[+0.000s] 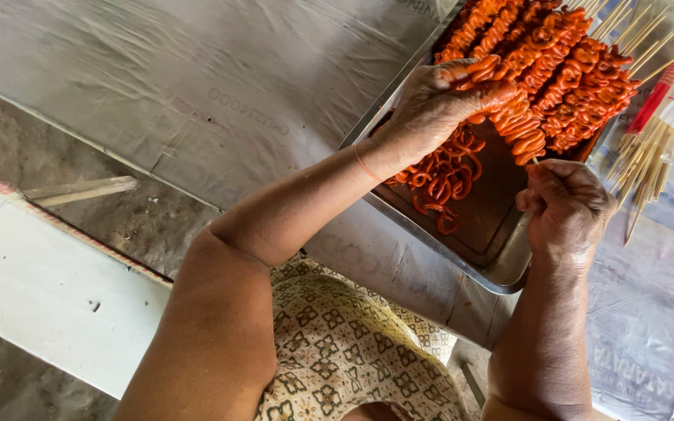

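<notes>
Right hand (567, 206) has its fingers clamped on the skewer (518, 125) stick at 3 o'clock of the tray (462, 253), keeping it steady while the left hand (438, 101), fingers curled on the orange meat, pushes it along.

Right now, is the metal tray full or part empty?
Part empty. Finished skewers are stacked at the far end of the tray; a loose pile of orange strips sits mid-tray, and the near corner shows bare stained metal.
</notes>
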